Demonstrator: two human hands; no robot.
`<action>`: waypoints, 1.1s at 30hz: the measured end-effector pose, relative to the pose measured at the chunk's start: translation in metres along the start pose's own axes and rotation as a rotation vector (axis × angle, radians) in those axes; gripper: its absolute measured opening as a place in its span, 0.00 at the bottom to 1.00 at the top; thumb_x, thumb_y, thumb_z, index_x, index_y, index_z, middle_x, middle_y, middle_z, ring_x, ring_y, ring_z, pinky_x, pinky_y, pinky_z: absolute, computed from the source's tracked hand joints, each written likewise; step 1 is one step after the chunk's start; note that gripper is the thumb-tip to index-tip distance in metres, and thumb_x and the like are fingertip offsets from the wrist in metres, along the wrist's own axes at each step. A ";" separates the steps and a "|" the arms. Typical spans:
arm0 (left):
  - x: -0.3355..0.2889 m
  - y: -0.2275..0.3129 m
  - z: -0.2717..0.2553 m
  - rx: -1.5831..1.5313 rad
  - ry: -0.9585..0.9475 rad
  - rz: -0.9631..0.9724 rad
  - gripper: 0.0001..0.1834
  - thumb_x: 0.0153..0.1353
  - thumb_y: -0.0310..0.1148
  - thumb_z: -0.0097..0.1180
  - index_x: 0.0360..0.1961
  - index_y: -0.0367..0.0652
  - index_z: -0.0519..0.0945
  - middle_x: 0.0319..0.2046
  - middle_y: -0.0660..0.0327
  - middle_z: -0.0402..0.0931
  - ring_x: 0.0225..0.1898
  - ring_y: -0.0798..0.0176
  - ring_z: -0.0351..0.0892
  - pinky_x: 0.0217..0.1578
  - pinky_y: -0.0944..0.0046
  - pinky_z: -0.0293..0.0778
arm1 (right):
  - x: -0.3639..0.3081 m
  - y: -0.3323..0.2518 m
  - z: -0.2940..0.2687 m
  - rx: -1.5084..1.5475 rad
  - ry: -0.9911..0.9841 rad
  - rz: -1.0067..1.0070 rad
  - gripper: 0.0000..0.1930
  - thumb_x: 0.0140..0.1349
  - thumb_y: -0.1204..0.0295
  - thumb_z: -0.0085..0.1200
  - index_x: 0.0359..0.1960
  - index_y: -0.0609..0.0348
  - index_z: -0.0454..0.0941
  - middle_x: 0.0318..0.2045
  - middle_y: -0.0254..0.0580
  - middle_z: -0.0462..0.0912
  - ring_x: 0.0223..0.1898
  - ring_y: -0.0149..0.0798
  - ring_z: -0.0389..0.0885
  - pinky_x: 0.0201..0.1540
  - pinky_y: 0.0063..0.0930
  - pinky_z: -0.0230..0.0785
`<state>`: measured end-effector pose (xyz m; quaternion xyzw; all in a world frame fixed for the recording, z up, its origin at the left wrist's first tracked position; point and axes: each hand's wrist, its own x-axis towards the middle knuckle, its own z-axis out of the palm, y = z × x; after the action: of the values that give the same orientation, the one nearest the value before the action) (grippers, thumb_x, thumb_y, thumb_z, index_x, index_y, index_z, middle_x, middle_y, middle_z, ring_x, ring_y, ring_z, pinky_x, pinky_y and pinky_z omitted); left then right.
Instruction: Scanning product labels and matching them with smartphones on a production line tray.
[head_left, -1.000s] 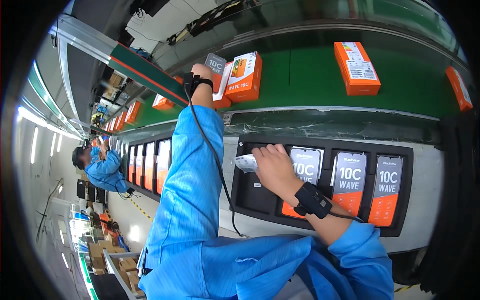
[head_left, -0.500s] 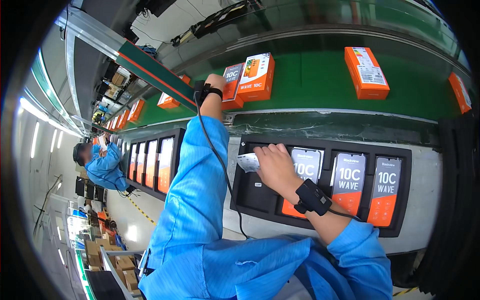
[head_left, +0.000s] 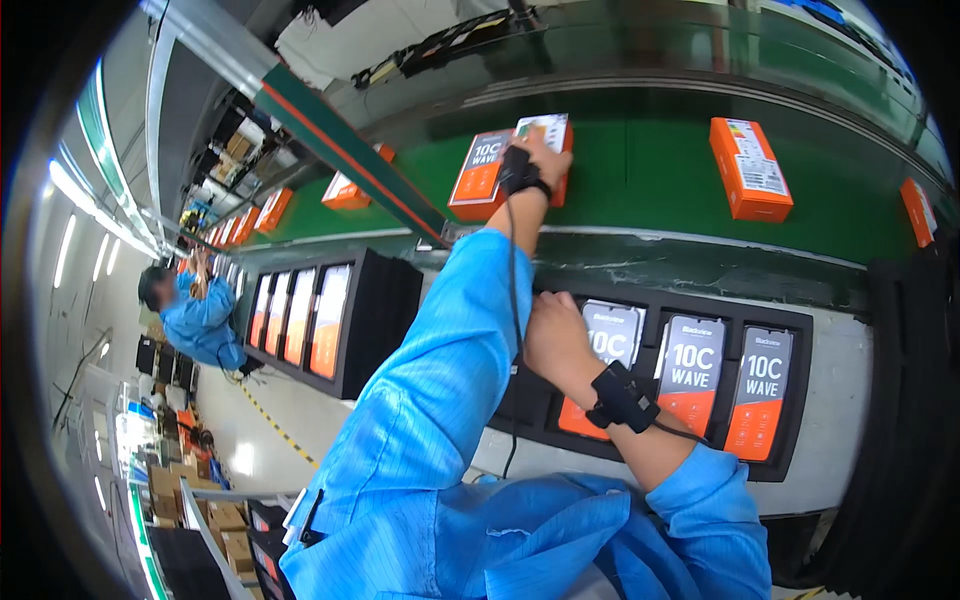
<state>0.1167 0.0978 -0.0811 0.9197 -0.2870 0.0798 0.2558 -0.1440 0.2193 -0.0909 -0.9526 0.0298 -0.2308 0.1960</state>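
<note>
My left hand [head_left: 543, 163] reaches over the green conveyor, its fingers curled around an orange-and-white phone box [head_left: 556, 188]. Touching that box on the left is another orange box [head_left: 478, 172] with a grey-and-orange top. My right hand [head_left: 562, 335] is closed above the left part of a black foam tray [head_left: 795, 400]. The white printed slip it pinched a moment ago is hidden behind my left sleeve. Beside this hand, several grey-and-orange phones [head_left: 692, 365] lie in the tray's slots; the hand and forearm partly cover the nearest one.
More orange boxes [head_left: 750, 170] stand along the conveyor [head_left: 640, 170]. A green, red-edged bar [head_left: 350, 150] slants across it. Stacked black trays [head_left: 380, 310] with phones stand left of my left arm. Beyond, a person in blue [head_left: 200, 320] works at the line.
My left hand has moved right, from beside the grey-topped box onto the orange-and-white one. My right hand stays nearly in place; my left sleeve now covers the slip. The view has shifted slightly.
</note>
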 end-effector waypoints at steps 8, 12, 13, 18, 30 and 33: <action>-0.010 0.029 0.010 0.303 -0.065 -0.019 0.48 0.40 0.57 0.62 0.61 0.42 0.64 0.59 0.39 0.57 0.60 0.36 0.57 0.58 0.44 0.58 | -0.003 0.003 0.002 0.018 0.071 -0.006 0.09 0.47 0.70 0.55 0.29 0.60 0.78 0.30 0.40 0.77 0.38 0.40 0.72 0.45 0.32 0.59; -0.039 0.062 0.012 0.236 -0.110 0.060 0.46 0.36 0.56 0.66 0.61 0.57 0.67 0.55 0.43 0.62 0.55 0.39 0.62 0.52 0.43 0.65 | -0.004 0.005 0.004 0.050 0.027 -0.016 0.09 0.47 0.70 0.55 0.29 0.60 0.78 0.30 0.39 0.77 0.38 0.39 0.72 0.45 0.31 0.59; -0.041 0.067 0.005 0.223 -0.095 0.108 0.46 0.36 0.56 0.66 0.61 0.59 0.67 0.54 0.44 0.62 0.54 0.40 0.64 0.51 0.44 0.66 | -0.004 0.005 0.004 0.023 0.030 -0.022 0.10 0.47 0.70 0.55 0.31 0.60 0.78 0.30 0.39 0.77 0.39 0.39 0.72 0.46 0.31 0.60; -0.003 0.044 -0.074 0.404 0.257 0.259 0.42 0.41 0.60 0.63 0.60 0.59 0.70 0.50 0.44 0.67 0.52 0.41 0.68 0.51 0.46 0.68 | -0.005 0.003 0.000 0.127 0.046 0.032 0.25 0.43 0.69 0.63 0.46 0.61 0.73 0.35 0.42 0.79 0.44 0.41 0.74 0.50 0.33 0.61; -0.011 0.001 -0.079 0.341 -0.164 -0.023 0.46 0.41 0.56 0.60 0.64 0.59 0.63 0.53 0.43 0.70 0.56 0.37 0.64 0.53 0.48 0.66 | -0.003 0.003 0.005 0.154 0.169 -0.010 0.11 0.45 0.78 0.53 0.33 0.60 0.74 0.28 0.41 0.78 0.37 0.42 0.75 0.46 0.34 0.61; -0.005 0.007 -0.062 0.334 -0.075 -0.012 0.45 0.41 0.60 0.57 0.64 0.61 0.65 0.52 0.40 0.70 0.56 0.39 0.67 0.53 0.47 0.66 | -0.009 0.000 0.000 0.199 0.146 -0.009 0.12 0.45 0.78 0.53 0.35 0.60 0.74 0.29 0.42 0.78 0.37 0.42 0.75 0.46 0.34 0.62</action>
<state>0.1090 0.1273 -0.0268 0.9534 -0.2737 0.0906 0.0890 -0.1521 0.2201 -0.0945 -0.9093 0.0165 -0.3021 0.2859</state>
